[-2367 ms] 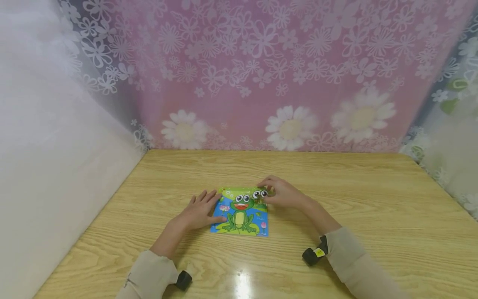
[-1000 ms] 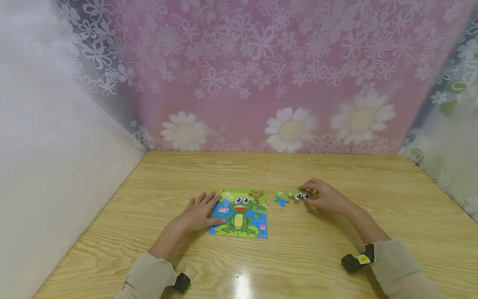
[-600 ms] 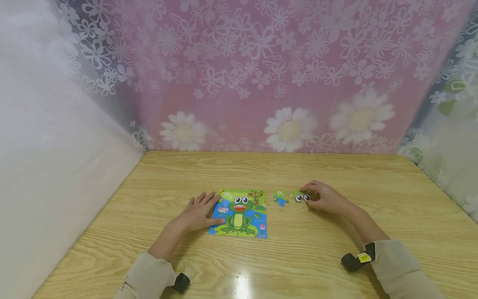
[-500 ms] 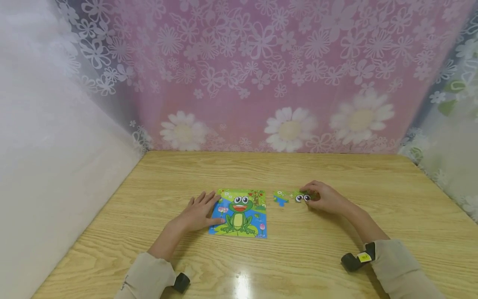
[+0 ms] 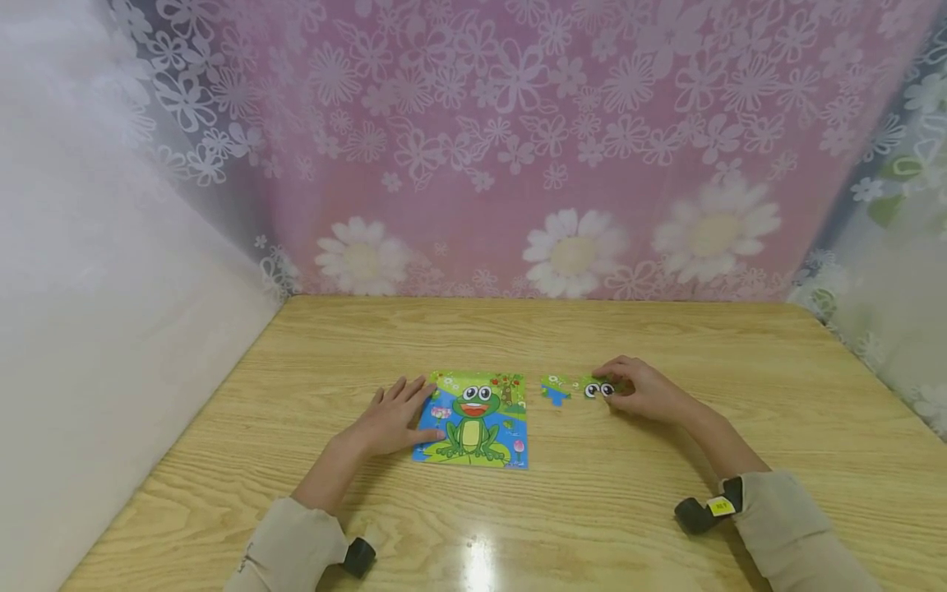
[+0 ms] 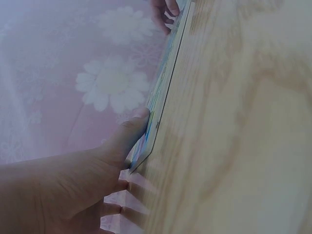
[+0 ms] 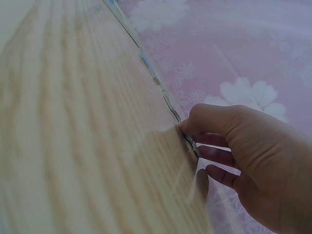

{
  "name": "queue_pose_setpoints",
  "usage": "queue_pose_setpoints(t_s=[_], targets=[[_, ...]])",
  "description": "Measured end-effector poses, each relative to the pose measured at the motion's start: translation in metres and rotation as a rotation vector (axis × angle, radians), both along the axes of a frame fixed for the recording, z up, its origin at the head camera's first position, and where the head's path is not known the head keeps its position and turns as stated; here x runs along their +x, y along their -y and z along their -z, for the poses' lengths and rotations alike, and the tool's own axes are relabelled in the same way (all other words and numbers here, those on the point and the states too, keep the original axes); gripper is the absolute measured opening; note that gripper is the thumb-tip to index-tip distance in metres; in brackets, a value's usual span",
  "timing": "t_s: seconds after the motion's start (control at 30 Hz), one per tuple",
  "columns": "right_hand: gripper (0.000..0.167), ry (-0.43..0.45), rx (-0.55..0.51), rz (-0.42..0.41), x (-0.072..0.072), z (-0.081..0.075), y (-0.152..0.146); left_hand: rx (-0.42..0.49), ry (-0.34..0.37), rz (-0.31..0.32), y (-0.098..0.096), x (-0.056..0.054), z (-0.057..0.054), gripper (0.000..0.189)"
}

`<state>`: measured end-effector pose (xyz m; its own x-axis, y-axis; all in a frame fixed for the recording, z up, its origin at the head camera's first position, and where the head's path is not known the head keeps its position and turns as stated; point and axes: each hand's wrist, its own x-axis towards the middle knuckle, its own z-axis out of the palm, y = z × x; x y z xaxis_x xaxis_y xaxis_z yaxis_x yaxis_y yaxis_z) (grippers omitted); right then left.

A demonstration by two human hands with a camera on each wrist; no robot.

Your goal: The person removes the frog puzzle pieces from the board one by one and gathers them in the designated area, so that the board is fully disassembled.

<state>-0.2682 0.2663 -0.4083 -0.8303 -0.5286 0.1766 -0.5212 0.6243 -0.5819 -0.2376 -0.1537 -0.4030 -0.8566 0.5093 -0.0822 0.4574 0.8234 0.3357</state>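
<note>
A square frog puzzle (image 5: 470, 436) lies flat on the wooden table, its picture whole in the head view. My left hand (image 5: 381, 426) rests at its left side with fingers spread, the thumb over its edge; the left wrist view shows that thumb on the puzzle's top. To the right lies a loose green and blue jigsaw piece (image 5: 555, 390). Just right of that piece, my right hand (image 5: 644, 392) pinches a green jigsaw piece with two cartoon eyes (image 5: 598, 390) between thumb and fingers. Part of this piece is hidden behind the fingertips.
The light wooden table (image 5: 473, 337) meets a pink flowered curtain (image 5: 473, 205) along its far edge. A white sheet (image 5: 133, 288) hangs at the left. Black cameras sit at both wrists, below beige sleeves.
My right hand has carried the eyed piece from over the puzzle's upper right corner to the table beside the loose piece. The left hand has stayed in place.
</note>
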Motion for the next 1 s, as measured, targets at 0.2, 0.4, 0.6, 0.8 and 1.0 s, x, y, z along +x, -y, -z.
queue_pose_setpoints(t_s=[0.2,0.4,0.6,0.8,1.0], targets=[[0.039,-0.004,0.012,0.011,0.001,-0.002,0.002,0.012,0.002,0.0,0.0,0.001,-0.001,0.082],[0.039,-0.047,0.077,0.039,0.002,-0.006,0.012,0.016,0.002,-0.003,0.0,0.003,-0.002,0.082],[0.036,-0.079,0.111,-0.009,-0.001,-0.017,0.039,0.013,-0.002,0.0,0.001,0.002,0.0,0.082],[0.033,-0.091,0.097,-0.057,-0.007,-0.021,0.072,0.018,0.001,-0.006,0.001,0.002,0.001,0.082],[0.031,-0.083,0.109,-0.06,-0.013,-0.016,0.099,0.014,0.004,-0.003,0.0,0.002,-0.001,0.082]])
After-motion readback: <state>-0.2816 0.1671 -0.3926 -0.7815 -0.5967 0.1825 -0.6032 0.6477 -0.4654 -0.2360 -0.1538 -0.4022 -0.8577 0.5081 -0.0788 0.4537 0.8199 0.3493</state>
